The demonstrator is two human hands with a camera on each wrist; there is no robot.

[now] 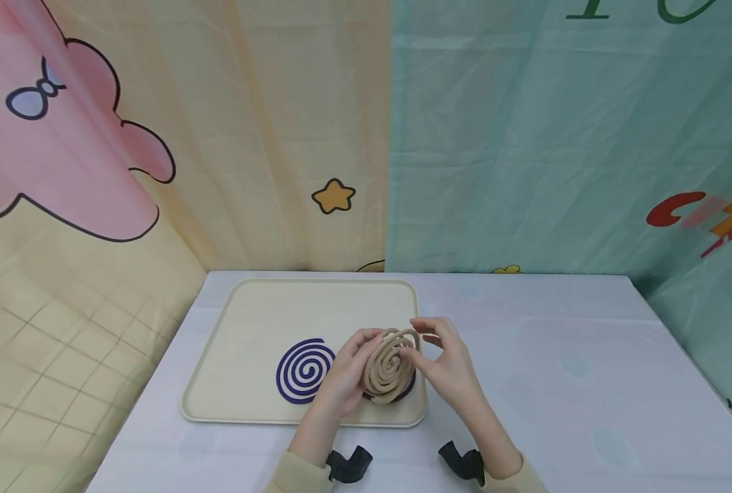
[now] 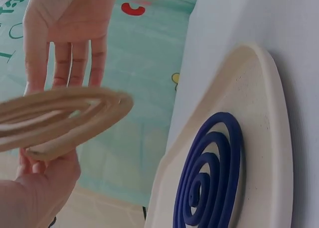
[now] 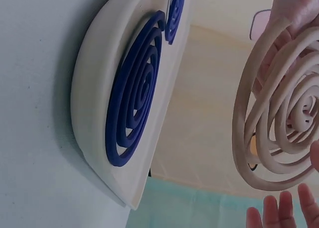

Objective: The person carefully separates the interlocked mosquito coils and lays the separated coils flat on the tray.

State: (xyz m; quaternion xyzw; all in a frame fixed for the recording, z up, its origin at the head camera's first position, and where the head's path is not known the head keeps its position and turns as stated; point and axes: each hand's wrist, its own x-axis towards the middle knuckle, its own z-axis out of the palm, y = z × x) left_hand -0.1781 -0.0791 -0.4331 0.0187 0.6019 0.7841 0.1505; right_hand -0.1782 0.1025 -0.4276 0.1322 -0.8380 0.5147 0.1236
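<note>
A tan mosquito coil point(image 1: 387, 370), wound in overlapping rings, is held tilted above the right part of the tray point(image 1: 261, 294). My left hand point(image 1: 345, 373) grips its left edge; in the left wrist view the left thumb and fingers point(image 2: 50, 183) pinch the rim. My right hand point(image 1: 448, 359) is at the coil's right side, its thumb over the rings. Its fingers point(image 2: 79, 63) are extended in the left wrist view, and in the right wrist view the fingertips point(image 3: 286, 208) stand apart from the rim. One blue coil point(image 3: 134, 96) lies under the tan one.
Another blue coil point(image 1: 304, 370) lies flat on the tray, left of my left hand. The tray has a raised rim and sits on a white-covered table point(image 1: 557, 383). Printed curtains point(image 1: 513, 137) hang behind the table. Black wrist mounts point(image 1: 348, 465) are strapped at both cuffs.
</note>
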